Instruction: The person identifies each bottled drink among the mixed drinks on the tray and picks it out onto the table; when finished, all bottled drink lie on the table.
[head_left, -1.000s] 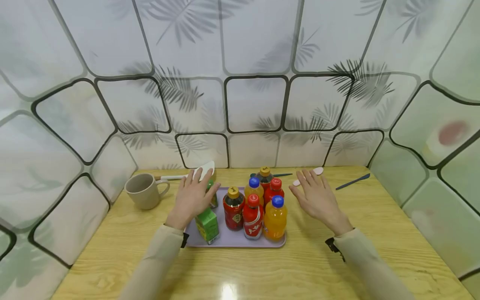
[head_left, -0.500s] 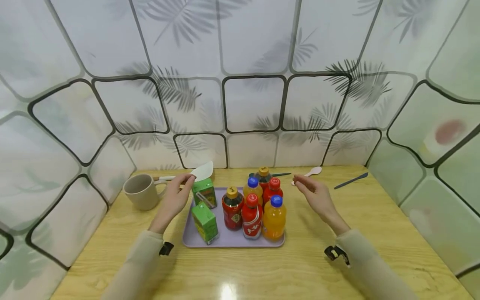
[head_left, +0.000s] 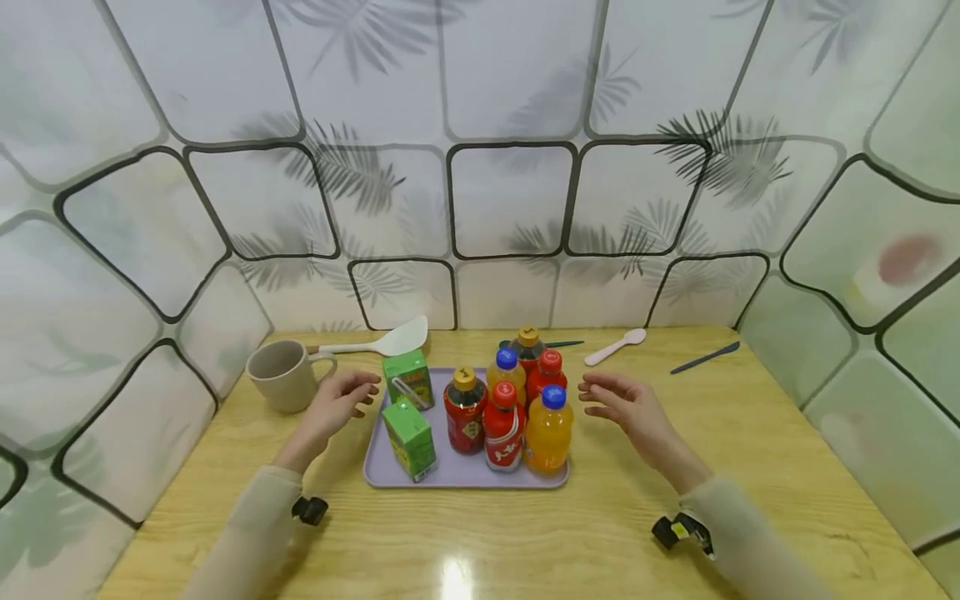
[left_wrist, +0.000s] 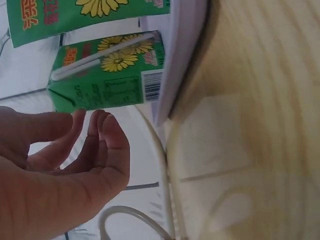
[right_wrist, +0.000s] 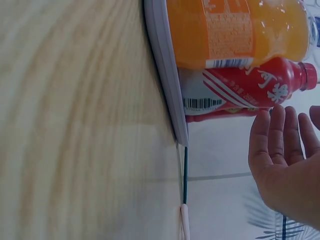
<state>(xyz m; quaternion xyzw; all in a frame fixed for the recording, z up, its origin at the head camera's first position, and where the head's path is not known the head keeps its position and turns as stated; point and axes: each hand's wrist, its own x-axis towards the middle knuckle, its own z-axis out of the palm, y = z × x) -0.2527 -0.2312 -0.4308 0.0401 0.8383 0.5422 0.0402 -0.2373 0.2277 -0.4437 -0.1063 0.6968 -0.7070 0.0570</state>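
On the lilac tray [head_left: 465, 479] stand two green drink cartons [head_left: 410, 442] at the left and several bottles at the right. Among these are a red cola bottle [head_left: 503, 429], an orange drink bottle [head_left: 548, 437] and a dark bottle with a yellow cap [head_left: 465, 417]. Beside the tray's left edge hovers my left hand [head_left: 326, 412], fingers loosely curved and holding nothing. In the left wrist view its fingertips come close to a carton [left_wrist: 110, 75] with a straw on its side. To the right of the bottles, my right hand [head_left: 633, 412] holds nothing, its fingers slightly bent.
A beige mug [head_left: 281, 379] stands at the left, with a white spatula [head_left: 403, 337] lying behind the tray. Further right lie a dark green utensil [head_left: 564, 343], a pink spoon [head_left: 617, 346] and a dark blue utensil [head_left: 705, 357]. A patterned curtain [head_left: 510, 200] surrounds the table.
My left hand has drawn back left off the tray, uncovering the rear carton. My right hand has lowered slightly and turned, revealing the pink spoon. Tray and drinks stay put.
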